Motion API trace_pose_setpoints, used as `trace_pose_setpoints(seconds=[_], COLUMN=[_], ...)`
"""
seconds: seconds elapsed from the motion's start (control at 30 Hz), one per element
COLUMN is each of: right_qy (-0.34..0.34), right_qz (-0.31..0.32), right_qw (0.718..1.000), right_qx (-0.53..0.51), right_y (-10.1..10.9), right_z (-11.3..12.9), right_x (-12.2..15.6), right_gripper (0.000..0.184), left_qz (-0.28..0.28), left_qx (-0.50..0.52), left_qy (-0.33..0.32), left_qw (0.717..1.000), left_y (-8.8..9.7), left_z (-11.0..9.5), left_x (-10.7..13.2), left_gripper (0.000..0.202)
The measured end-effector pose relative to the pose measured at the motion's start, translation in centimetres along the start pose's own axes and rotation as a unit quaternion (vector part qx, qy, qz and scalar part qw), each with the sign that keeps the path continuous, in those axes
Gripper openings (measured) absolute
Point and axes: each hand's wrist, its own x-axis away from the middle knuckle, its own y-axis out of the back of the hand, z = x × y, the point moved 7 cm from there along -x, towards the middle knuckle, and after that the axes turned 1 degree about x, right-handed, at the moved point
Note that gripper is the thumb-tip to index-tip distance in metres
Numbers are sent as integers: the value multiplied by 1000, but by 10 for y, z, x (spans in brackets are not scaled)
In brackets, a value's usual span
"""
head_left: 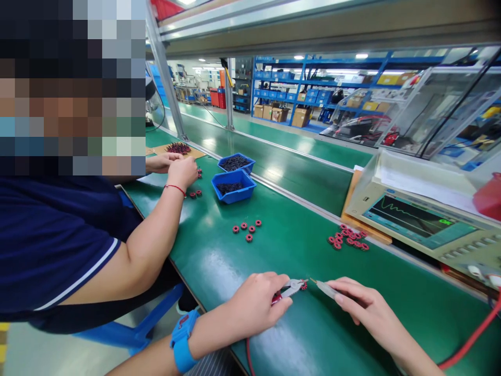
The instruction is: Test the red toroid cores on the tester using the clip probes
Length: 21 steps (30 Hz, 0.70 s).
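Note:
My left hand (pixel 262 300), with a blue watch on its wrist, is closed on a metal spring clip (pixel 291 288) with red on its grip. The clip's jaws reach a small red-and-black toothed ring part (pixel 304 285) just above the green bench; whether they grip it is too small to tell. To the right, my right hand (pixel 364 303) pinches a whitish test probe (pixel 325 289). Its thin metal tip points left at the ring part, with a small gap between them. Several similar ring parts (pixel 249 237) lie farther back on the bench.
Another cluster of ring parts (pixel 348 236) lies before a tester with a lit screen (pixel 418 219). Two blue bins (pixel 235 194) of dark pieces stand at the back. At left, a co-worker's arm (pixel 156 235) extends over the bench. A red cable (pixel 475 334) runs at right.

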Motion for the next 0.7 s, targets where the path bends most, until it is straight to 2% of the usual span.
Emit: trace_pose_setpoints(seconds=[0.17, 0.33, 0.7], right_qy=[14, 14, 55], right_qz=[36, 26, -8], right_qw=[999, 1000, 998], right_qx=[3, 8, 24], right_y=[-4, -4, -3], right_z=[7, 13, 16], right_x=[1, 1, -2], right_gripper=[28, 31, 31], left_qz=[-2, 2, 0], left_qx=[0, 14, 45], left_qy=[1, -4, 9], left_qw=[1000, 1000, 999], left_y=[0, 0, -3], left_z=[-1, -2, 5], left_x=[-1, 0, -4], left_gripper=[16, 12, 23])
